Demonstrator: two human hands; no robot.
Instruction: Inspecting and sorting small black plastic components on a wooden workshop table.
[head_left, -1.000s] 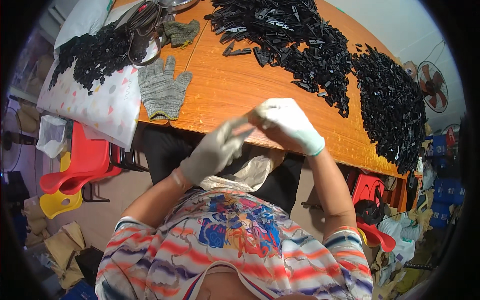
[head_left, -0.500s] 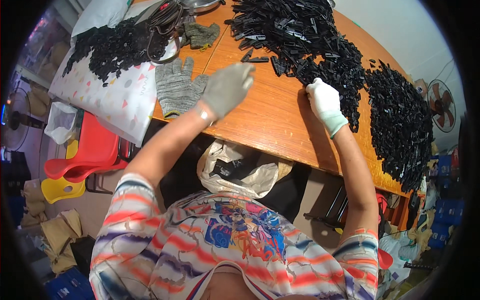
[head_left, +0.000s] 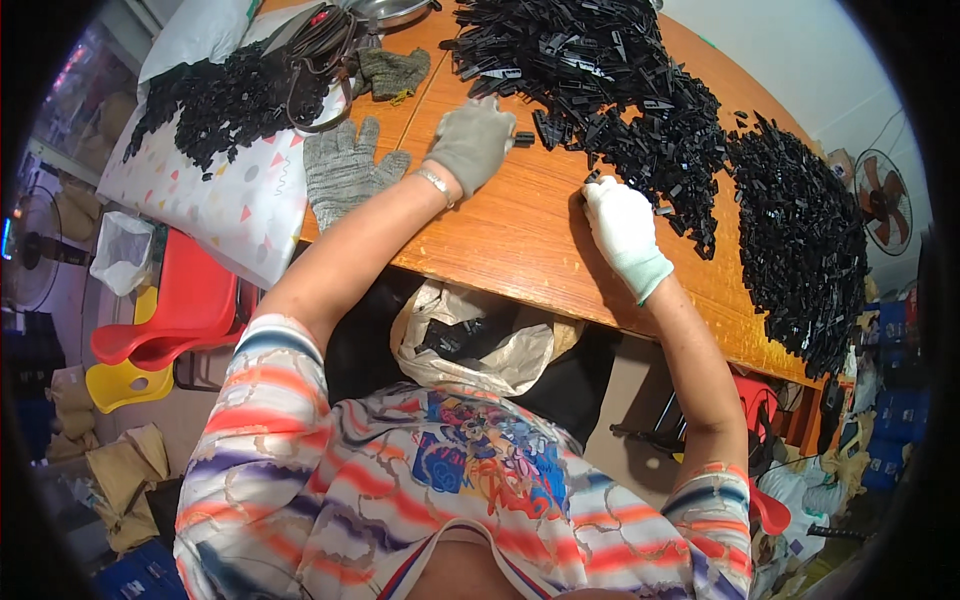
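Black plastic parts (head_left: pixel 600 75) lie in a big loose heap on the orange wooden table (head_left: pixel 520 230), directly beyond both hands. Left hand (head_left: pixel 472 140) in a grey glove, palm down, fingers stretched forward to the near edge of the heap; a single small black piece (head_left: pixel 523 138) sits just beside its fingertips on the thumb-far side. Nothing seen clamped in it; fingers look spread flat rather than closed. Right hand (head_left: pixel 620 225) in a white glove, resting on the table with fingers curled at the heap's near fringe; whether it pinches a part cannot be told, the fingertips being tucked under. A second dense pile of black parts (head_left: pixel 800 240) lies well out to the right of the right hand. Left of the left hand, just beside the forearm, a spare grey knit glove (head_left: pixel 340 170) lies flat on the table; beyond it another dark glove (head_left: pixel 395 70), crumpled. Further left, a patterned white sheet (head_left: pixel 220 215) carries more black pieces (head_left: pixel 215 100) and a coil of dark cable (head_left: pixel 320 45). Below the table edge, between the two forearms, a pale open bag (head_left: pixel 470 345) sits at the person's lap. Red and yellow plastic stools (head_left: pixel 165 325) stand on the floor far left.
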